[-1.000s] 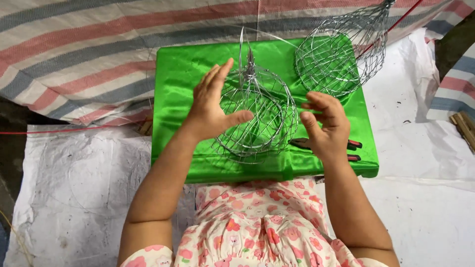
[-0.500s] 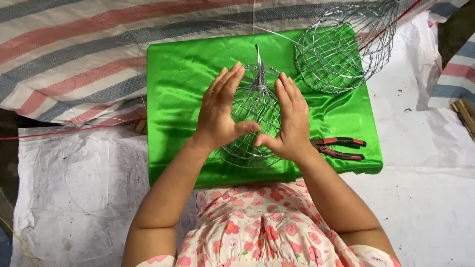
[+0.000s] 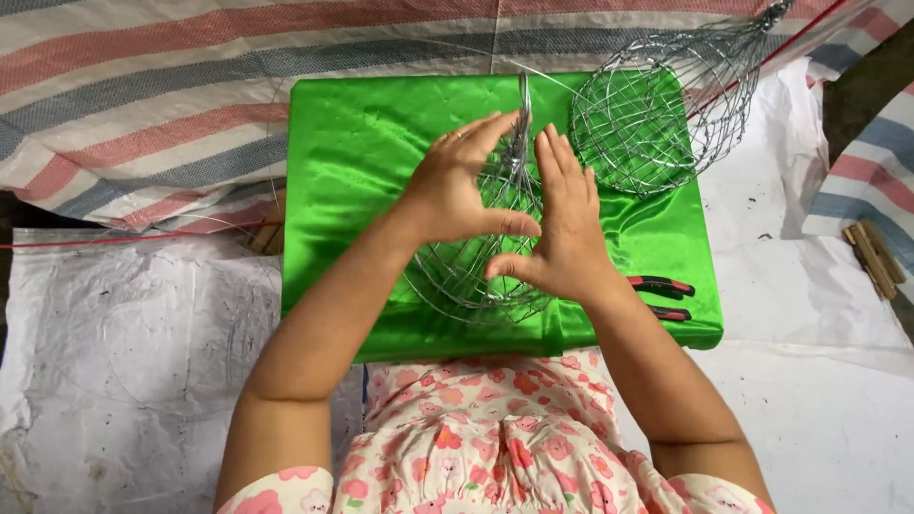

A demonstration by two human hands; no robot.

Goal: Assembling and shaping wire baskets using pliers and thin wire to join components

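Observation:
A silver wire cage frame [image 3: 476, 271] lies on a green satin-covered board [image 3: 362, 162]. My left hand [image 3: 462, 186] presses its left side and my right hand [image 3: 566, 228] presses its right side, palms facing each other with fingers straight, squeezing the wires between them. The frame's twisted top [image 3: 524, 100] sticks up past my fingertips. A second, finished wire cage [image 3: 657, 114] rests at the board's far right corner.
Red-and-black-handled pliers [image 3: 662, 295] lie on the board just right of my right wrist. A striped tarp [image 3: 143, 105] covers the far side, white plastic sheeting [image 3: 124, 362] covers the ground, and small wooden sticks [image 3: 871, 257] lie at the right.
My right hand has moved left from near the pliers onto the wire frame. Both hands have closed in together, pressing the frame narrower between the palms.

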